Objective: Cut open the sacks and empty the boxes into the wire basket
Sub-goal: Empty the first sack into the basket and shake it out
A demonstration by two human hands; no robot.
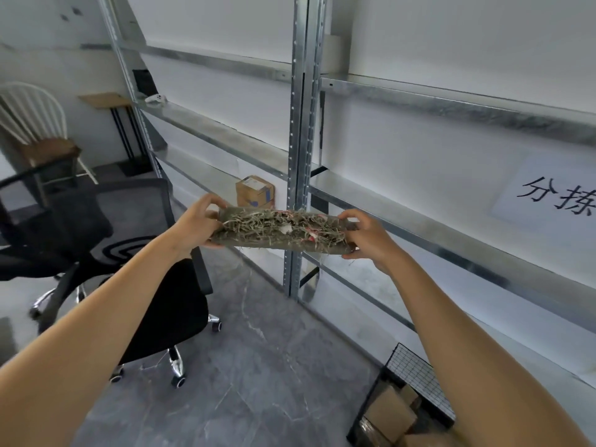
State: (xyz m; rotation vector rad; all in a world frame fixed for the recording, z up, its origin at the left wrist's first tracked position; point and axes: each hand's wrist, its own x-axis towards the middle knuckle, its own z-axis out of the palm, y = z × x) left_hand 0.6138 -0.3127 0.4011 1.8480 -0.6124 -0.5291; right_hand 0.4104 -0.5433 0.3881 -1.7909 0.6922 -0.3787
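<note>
I hold a folded green-grey woven sack (280, 230) out in front of me at chest height, its frayed cut edge with loose threads and red-white scraps facing up. My left hand (198, 221) grips its left end and my right hand (364, 237) grips its right end, fingers curled round the fabric. The black wire basket (416, 372) stands on the floor at the lower right, partly hidden by my right forearm, with several cardboard boxes (390, 411) inside it. Another taped cardboard box (254, 191) sits on a low shelf behind the sack.
A galvanized metal shelving rack (300, 133) runs along the white wall ahead and to the right. A black mesh office chair (135, 250) stands at the left, a white spindle chair (38, 127) behind it. A white sign with black characters (558, 195) hangs at right. The floor is grey.
</note>
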